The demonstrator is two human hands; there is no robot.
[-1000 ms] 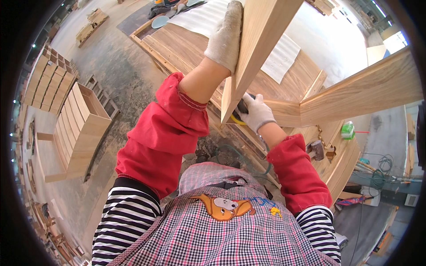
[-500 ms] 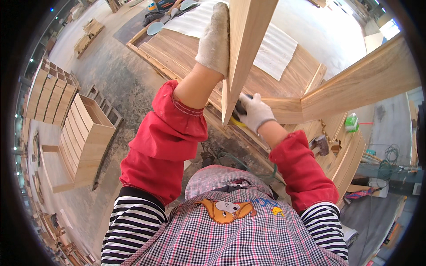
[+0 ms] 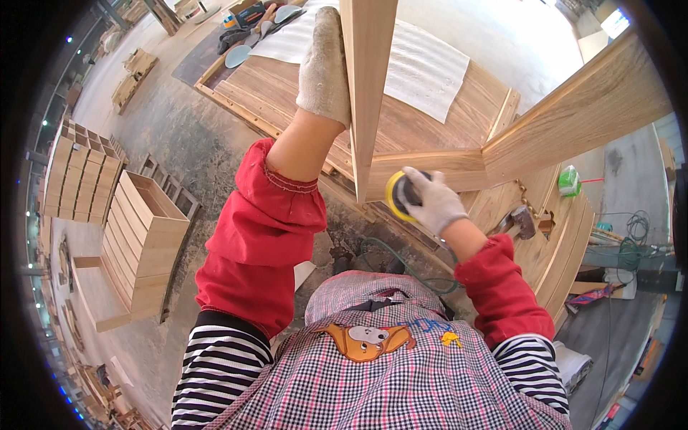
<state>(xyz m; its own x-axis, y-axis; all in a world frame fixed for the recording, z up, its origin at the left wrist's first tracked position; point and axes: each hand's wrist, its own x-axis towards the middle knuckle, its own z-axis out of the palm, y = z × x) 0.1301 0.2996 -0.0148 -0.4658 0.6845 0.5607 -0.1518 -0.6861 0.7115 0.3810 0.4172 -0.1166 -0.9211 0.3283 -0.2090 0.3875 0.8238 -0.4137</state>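
Note:
My left hand [image 3: 322,75], in a whitish work glove, is against the left side of a tall pale wooden frame [image 3: 370,79] and steadies it; its fingertips are partly hidden behind the wood. Gloved too, my right hand [image 3: 436,203] grips a round hand sanding pad [image 3: 403,195] with a black back and a yellow rim. The pad is just right of the upright's lower end, in front of the frame's crosspiece [image 3: 437,170]. A wider board [image 3: 580,107] of the frame runs off to the upper right.
Beneath the frame lies a wood-topped workbench [image 3: 265,89] with a white foam sheet [image 3: 423,72]. A hammer [image 3: 522,221] and a green-and-white packet [image 3: 570,180] sit at right. Stacked drawers [image 3: 147,236] stand on the floor at left. A green hose [image 3: 387,247] trails below.
My right hand has drawn the sanding pad out from behind the upright, to the right and slightly nearer me. The upright now appears further left and stands straighter in view; my left hand stays on it.

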